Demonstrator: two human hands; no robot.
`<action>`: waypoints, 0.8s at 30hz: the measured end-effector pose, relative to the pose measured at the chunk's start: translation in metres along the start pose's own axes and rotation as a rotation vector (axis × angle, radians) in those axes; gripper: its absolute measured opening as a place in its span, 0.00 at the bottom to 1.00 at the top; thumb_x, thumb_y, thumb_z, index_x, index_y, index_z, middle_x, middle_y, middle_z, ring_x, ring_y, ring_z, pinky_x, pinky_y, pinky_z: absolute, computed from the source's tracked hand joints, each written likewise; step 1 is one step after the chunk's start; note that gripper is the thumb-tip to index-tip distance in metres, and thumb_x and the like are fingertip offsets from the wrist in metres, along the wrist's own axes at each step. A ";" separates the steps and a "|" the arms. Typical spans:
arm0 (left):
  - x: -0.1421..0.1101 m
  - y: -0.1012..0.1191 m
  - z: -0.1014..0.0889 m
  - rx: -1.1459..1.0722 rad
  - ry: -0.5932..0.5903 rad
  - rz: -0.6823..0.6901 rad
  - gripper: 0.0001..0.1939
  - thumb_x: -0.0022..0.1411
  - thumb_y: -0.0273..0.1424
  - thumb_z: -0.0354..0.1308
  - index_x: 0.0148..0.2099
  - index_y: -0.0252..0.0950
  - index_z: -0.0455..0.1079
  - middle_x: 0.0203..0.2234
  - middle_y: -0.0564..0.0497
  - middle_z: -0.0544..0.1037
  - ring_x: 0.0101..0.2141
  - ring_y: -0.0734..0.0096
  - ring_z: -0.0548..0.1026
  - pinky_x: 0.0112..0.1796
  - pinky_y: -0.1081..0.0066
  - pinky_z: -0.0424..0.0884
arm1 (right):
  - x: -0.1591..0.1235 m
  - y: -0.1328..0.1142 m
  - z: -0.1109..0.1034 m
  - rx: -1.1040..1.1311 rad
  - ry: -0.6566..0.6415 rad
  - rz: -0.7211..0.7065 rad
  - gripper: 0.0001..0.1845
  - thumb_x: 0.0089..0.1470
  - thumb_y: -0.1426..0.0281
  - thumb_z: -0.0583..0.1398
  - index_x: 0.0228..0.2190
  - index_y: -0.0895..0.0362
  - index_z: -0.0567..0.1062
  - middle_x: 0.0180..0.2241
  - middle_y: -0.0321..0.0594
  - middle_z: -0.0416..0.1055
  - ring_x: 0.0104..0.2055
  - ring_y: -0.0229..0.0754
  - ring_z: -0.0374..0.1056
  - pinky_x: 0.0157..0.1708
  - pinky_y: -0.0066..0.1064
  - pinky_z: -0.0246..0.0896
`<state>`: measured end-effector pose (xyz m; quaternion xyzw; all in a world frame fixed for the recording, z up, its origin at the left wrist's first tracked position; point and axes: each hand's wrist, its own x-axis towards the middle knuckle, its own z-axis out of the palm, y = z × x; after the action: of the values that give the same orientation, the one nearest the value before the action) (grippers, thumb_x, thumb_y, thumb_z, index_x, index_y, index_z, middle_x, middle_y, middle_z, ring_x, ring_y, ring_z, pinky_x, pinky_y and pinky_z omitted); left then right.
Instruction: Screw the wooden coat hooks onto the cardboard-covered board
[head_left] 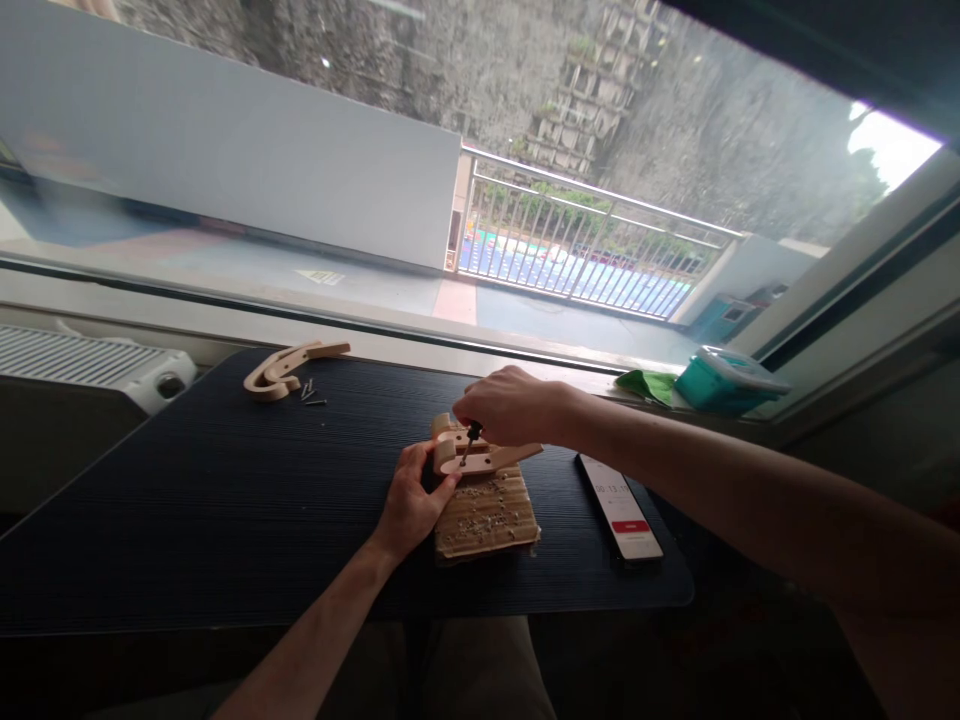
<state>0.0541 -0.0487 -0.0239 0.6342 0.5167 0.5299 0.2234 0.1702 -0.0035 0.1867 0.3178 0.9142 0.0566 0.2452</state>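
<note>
Screwdriver [473, 432] stands clasped in the right grip [499, 405]; left grip [411, 503] pinches the hook [508, 458]. Remotely, I judge its slant risks slipping into the left thumb [448, 487].

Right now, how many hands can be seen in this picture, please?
2: the left hand holds the rounded end of a wooden piece; the right hand, above it, grips a screwdriver.

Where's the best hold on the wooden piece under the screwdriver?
I'd clasp the wooden piece by its thick curved end, coming from the left, where the left hand is. That bulkier end likely gives a firmer hold than the slim end pointing right, and keeps you clear of the right hand above with the screwdriver.
</note>
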 end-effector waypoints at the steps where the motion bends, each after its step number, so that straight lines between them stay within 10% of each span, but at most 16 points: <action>1: 0.000 0.000 0.000 0.001 0.004 0.001 0.17 0.53 0.31 0.60 0.46 0.37 0.65 0.40 0.47 0.73 0.44 0.62 0.71 0.48 0.60 0.67 | -0.001 -0.002 -0.001 -0.024 0.004 -0.005 0.12 0.51 0.75 0.58 0.38 0.58 0.76 0.38 0.44 0.74 0.36 0.41 0.68 0.27 0.28 0.53; 24: 0.000 -0.001 0.000 0.004 0.018 0.012 0.16 0.53 0.32 0.60 0.46 0.40 0.65 0.40 0.49 0.73 0.43 0.62 0.72 0.47 0.60 0.69 | -0.003 -0.003 -0.002 0.004 -0.004 0.005 0.12 0.51 0.76 0.56 0.38 0.58 0.76 0.38 0.43 0.74 0.35 0.40 0.67 0.26 0.28 0.51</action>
<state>0.0540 -0.0485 -0.0252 0.6332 0.5158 0.5359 0.2143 0.1698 -0.0080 0.1888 0.3206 0.9130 0.0545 0.2464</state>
